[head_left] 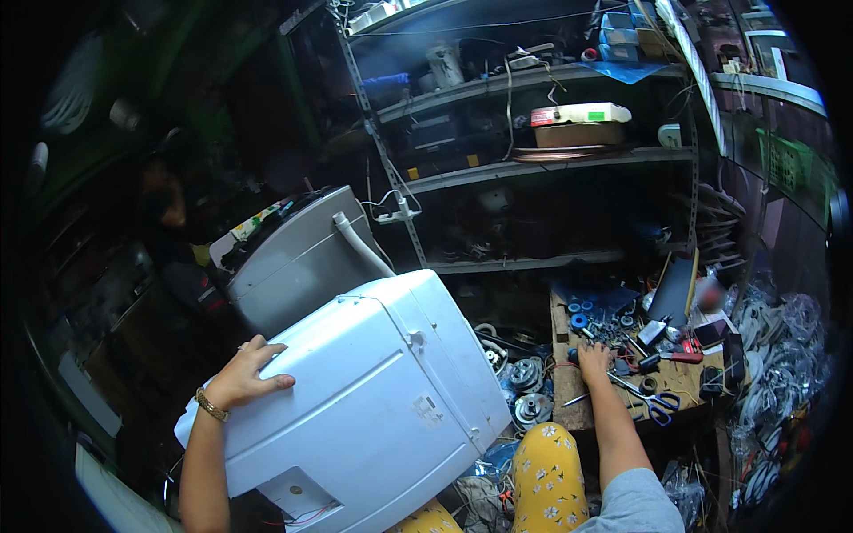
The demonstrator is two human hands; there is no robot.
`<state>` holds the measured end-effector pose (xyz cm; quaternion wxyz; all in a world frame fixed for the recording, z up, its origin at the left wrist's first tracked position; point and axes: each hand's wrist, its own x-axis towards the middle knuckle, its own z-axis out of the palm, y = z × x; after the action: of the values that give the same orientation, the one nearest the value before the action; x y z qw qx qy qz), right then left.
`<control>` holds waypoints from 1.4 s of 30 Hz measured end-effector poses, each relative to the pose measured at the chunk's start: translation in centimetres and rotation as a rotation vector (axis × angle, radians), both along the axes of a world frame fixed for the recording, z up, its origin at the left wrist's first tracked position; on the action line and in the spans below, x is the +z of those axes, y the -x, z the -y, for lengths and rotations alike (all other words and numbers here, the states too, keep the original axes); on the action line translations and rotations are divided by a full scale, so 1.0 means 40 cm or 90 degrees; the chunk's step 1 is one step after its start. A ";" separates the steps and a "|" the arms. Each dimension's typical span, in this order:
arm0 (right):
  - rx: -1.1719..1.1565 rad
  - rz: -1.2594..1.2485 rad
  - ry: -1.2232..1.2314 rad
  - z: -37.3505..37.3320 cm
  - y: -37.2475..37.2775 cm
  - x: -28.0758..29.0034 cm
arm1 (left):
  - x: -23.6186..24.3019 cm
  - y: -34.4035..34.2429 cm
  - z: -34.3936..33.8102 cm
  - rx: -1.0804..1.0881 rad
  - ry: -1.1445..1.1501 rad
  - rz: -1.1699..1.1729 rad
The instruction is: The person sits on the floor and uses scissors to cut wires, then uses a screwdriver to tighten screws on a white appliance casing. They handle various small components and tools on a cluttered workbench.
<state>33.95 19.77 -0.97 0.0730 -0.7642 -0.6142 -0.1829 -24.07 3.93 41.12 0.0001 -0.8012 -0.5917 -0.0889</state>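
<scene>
A big white washing machine body (355, 382) leans tilted in front of me, with a cut-out and thin wires at its lower edge. My left hand (246, 373), a gold band at its wrist, lies on its upper left side with thumb and fingers apart. To the right, my right hand (593, 362) reaches onto a wooden workbench (569, 413) among small parts. Its fingers are bunched downward beside a dark teal piece (573, 355); what they hold, if anything, is hidden. Near that hand lie blue-handled scissors (659, 407) and a red-handled tool (682, 357).
Behind stands a grey washing machine (293, 266) with a pale hose (360, 240). Metal shelves (551, 164) carry boxes and coiled copper tube. Round metal parts (531, 409) crowd the floor beside the bench. Plastic-wrapped bundles (782, 355) pile up at right. A person (173, 231) is dimly visible at left.
</scene>
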 end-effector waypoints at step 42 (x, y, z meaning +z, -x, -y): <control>0.724 -0.624 -0.654 0.563 0.405 0.649 | -0.014 -0.070 0.076 0.057 -0.047 -0.101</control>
<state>17.75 -2.77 25.00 0.7367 -0.2116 -0.6418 -0.0253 -21.27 0.88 40.55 0.0806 -0.7779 -0.6214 -0.0465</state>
